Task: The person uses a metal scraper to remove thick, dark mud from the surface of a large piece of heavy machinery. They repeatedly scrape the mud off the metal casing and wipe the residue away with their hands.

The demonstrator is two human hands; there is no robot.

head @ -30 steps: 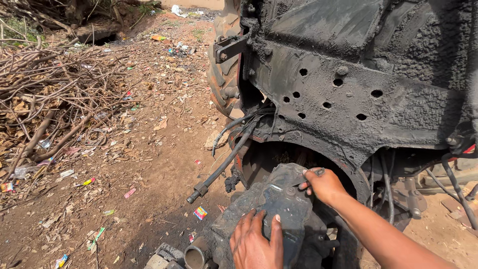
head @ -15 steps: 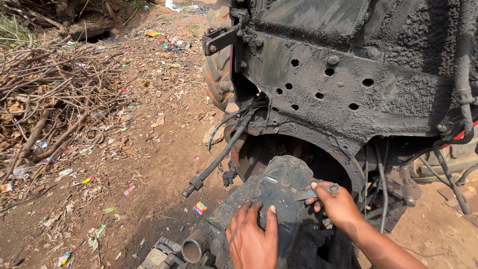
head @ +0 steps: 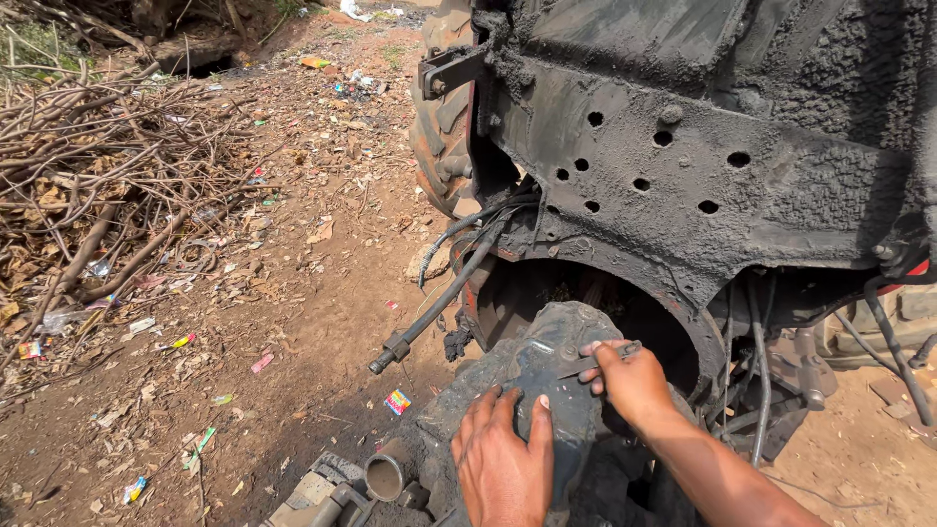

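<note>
My left hand (head: 503,459) lay flat, fingers spread, on the greasy housing (head: 547,390); my right hand (head: 630,381) pinched a thin metal tool (head: 597,359) against it. Loose black hose (head: 429,317) hung just beside.

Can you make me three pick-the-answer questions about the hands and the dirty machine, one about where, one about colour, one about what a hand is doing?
1. Where does the left hand rest?
A. Flat on the greasy grey housing
B. On the pile of dry branches
C. On the tyre

2. What colour is the big plate with round holes?
A. Bright yellow
B. Black with caked grime
C. White

3. What is the right hand doing?
A. Hanging free with nothing in it
B. Pulling the loose hose
C. Pinching a thin metal tool against the housing

Answers:
1. A, since its palm and spread fingers lie on the housing.
2. B, since the plate is dark and crusted all over.
3. C, since its fingers close round the tool at the top of the housing.
</note>
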